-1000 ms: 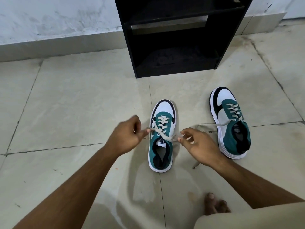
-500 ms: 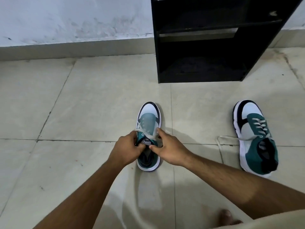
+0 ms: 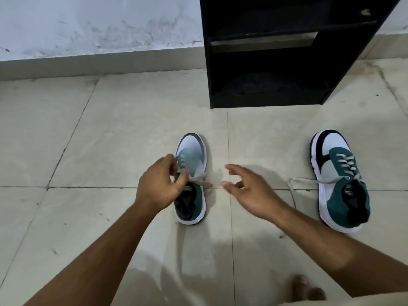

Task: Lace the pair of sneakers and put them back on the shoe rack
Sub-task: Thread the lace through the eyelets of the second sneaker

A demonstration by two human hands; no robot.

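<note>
Two green, white and black sneakers stand on the tiled floor, toes pointing away from me. The left sneaker [image 3: 191,155] is at centre, blurred by motion. My left hand [image 3: 159,186] lies over its tongue, fingers pinched on its white lace [image 3: 199,181]. My right hand [image 3: 247,191] hovers just right of that shoe, fingers spread, holding nothing. The right sneaker [image 3: 340,184] stands apart at the right, laced, with a loose lace end [image 3: 295,184] trailing left across the floor. The black shoe rack [image 3: 276,51] stands against the wall behind.
A white wall with a grey skirting [image 3: 99,62] runs along the back. My bare toes [image 3: 306,288] show at the bottom right, beside a beige garment edge. Pale floor tiles [image 3: 88,140] surround the shoes.
My right hand has let go of the left sneaker's lace and pulled away to the right with its fingers spread. My left hand stays on the lace. The view has shifted slightly.
</note>
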